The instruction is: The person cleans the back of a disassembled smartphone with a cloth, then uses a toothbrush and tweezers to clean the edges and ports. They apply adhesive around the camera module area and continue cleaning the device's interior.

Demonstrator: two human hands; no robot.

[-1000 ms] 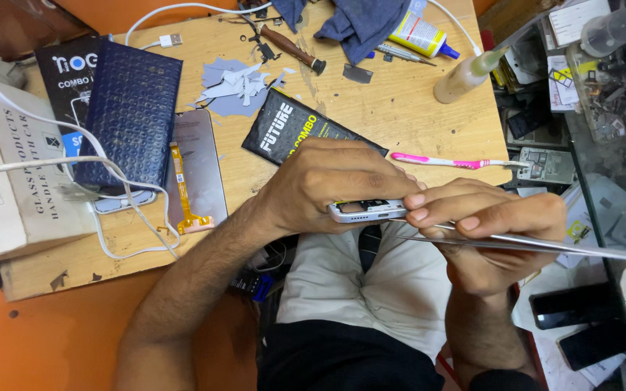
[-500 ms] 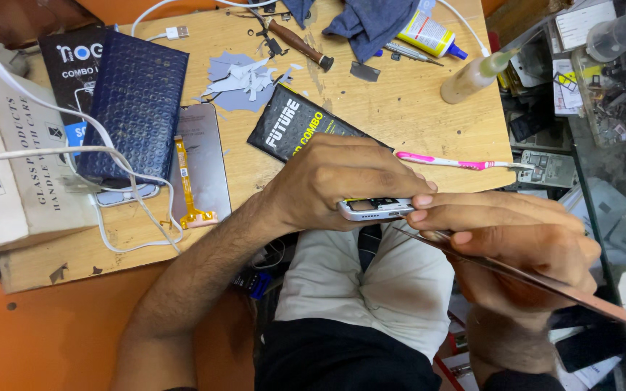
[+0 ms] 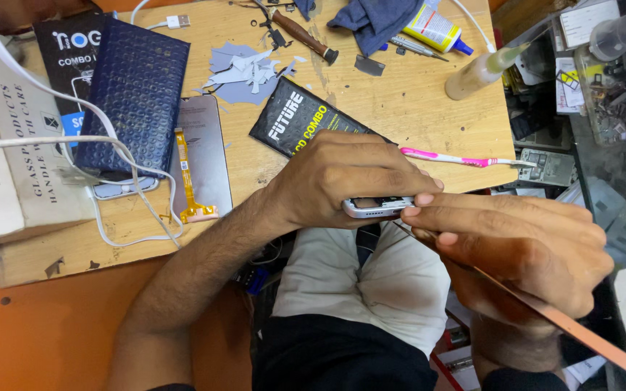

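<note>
My left hand [image 3: 349,177] curls over a silver phone body [image 3: 374,208] and grips it above my lap, just off the wooden table's [image 3: 414,108] front edge. Only the phone's lower edge shows under the fingers. My right hand [image 3: 523,253] holds a thin, flat pinkish panel [image 3: 574,329] that slants from the phone's edge down to the lower right. Its index finger rests against the phone's end.
On the table lie a black flat package [image 3: 302,123], a pink toothbrush [image 3: 458,158], a display panel with an orange flex cable [image 3: 201,156], a blue bubble pouch [image 3: 135,94], a glue bottle [image 3: 483,69], a screwdriver [image 3: 302,32], a blue cloth [image 3: 374,18] and white cables. Cardboard box [image 3: 9,166] at left.
The thin panel in my right hand has swung from nearly level to slanting down to the right, away from the phone. My left hand keeps its grip in place.
</note>
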